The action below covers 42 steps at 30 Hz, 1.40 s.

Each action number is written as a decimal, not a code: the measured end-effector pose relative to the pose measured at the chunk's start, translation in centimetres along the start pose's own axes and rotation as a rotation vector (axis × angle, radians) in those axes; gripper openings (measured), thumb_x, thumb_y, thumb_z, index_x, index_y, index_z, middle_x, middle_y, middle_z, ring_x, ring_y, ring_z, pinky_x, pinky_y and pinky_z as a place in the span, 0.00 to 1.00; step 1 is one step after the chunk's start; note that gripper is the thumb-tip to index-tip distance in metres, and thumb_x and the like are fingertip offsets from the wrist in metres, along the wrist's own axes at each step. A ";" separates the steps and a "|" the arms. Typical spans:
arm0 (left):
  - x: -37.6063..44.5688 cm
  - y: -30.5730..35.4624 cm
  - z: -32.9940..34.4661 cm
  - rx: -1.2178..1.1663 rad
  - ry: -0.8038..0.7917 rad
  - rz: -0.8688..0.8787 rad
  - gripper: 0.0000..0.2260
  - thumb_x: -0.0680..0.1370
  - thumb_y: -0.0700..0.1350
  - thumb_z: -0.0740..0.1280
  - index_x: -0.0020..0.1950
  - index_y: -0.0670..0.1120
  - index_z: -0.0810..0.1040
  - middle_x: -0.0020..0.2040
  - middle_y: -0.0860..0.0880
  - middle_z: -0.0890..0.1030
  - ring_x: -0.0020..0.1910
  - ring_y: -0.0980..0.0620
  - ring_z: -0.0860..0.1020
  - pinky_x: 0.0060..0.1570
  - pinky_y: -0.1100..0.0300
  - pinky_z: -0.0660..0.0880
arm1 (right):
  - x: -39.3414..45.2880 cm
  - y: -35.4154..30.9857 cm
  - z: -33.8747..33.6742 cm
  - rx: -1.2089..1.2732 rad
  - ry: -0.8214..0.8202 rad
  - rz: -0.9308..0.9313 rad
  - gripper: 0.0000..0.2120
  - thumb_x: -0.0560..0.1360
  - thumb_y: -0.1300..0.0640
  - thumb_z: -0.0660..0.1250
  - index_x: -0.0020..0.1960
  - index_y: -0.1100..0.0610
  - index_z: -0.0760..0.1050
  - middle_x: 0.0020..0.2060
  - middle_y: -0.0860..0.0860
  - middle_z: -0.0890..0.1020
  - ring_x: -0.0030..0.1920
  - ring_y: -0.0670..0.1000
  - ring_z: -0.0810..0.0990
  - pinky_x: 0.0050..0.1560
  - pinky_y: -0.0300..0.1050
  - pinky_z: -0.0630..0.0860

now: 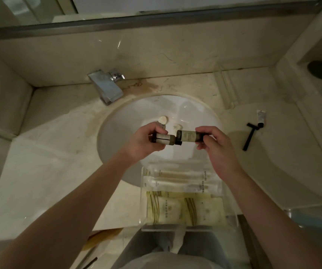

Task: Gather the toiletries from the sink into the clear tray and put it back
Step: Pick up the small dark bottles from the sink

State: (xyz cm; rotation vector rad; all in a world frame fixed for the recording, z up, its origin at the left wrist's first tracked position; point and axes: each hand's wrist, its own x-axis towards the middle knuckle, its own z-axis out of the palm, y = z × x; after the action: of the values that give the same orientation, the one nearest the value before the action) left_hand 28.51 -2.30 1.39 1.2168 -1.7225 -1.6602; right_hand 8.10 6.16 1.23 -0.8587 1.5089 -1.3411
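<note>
Fingertips [161,131] of our left hand [144,142] pinch a small dark-capped bottle with a pale paper label [163,138], and our right hand [214,140] is curled around a second small dark bottle with a cream label [189,136]; both hands are closed on their loads, and the two bottles meet end to end over the white oval sink basin [121,123]. Just near of them, straddling the near rim of the basin and the counter edge, sits the clear acrylic tray [142,202], already holding long clear-wrapped sticks at its far end and pale yellow striped sachets at its near end. Two small round whitish pieces [163,119] lie in the basin beyond the bottles; we cannot tell what they are. To the right on the beige stone counter [39,171] lie a black disposable razor [250,135] and a small white tube with a black cap [260,117], touching or nearly so. A chrome block tap [107,86] stands at the far left rim. We judge the main risk to be the tray's perch: a hard drop of the bottles could tip it off the edge, and round bottles may roll back into the basin. Printing shows on labels and wrappers, but none is legible.
</note>
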 end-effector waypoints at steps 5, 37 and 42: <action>-2.2 -0.7 0.0 -0.138 0.023 -0.045 0.18 0.70 0.25 0.67 0.47 0.47 0.78 0.43 0.44 0.77 0.37 0.52 0.78 0.37 0.63 0.77 | -2.1 0.3 1.2 -0.019 0.032 -0.008 0.15 0.77 0.71 0.56 0.51 0.58 0.78 0.44 0.53 0.81 0.37 0.49 0.77 0.42 0.42 0.78; -11.6 -5.1 5.4 0.825 0.109 -0.087 0.10 0.69 0.43 0.75 0.48 0.45 0.80 0.45 0.52 0.74 0.50 0.49 0.74 0.47 0.57 0.72 | -10.1 6.3 -3.7 -0.835 -0.320 -0.096 0.07 0.71 0.58 0.72 0.48 0.54 0.76 0.46 0.47 0.77 0.46 0.48 0.77 0.47 0.42 0.76; -11.4 -5.1 5.6 0.875 0.124 -0.072 0.09 0.71 0.44 0.74 0.49 0.46 0.79 0.46 0.52 0.73 0.52 0.49 0.71 0.46 0.58 0.70 | -9.8 6.8 -2.9 -1.144 -0.322 -0.342 0.14 0.70 0.53 0.72 0.55 0.52 0.79 0.47 0.50 0.76 0.50 0.52 0.72 0.51 0.48 0.72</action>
State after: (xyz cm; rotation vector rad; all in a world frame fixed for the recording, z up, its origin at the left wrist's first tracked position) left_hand 31.14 10.84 -1.55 1.6996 -2.4312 -0.8029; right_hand 9.20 17.36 -3.71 -1.9920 1.8705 -0.3807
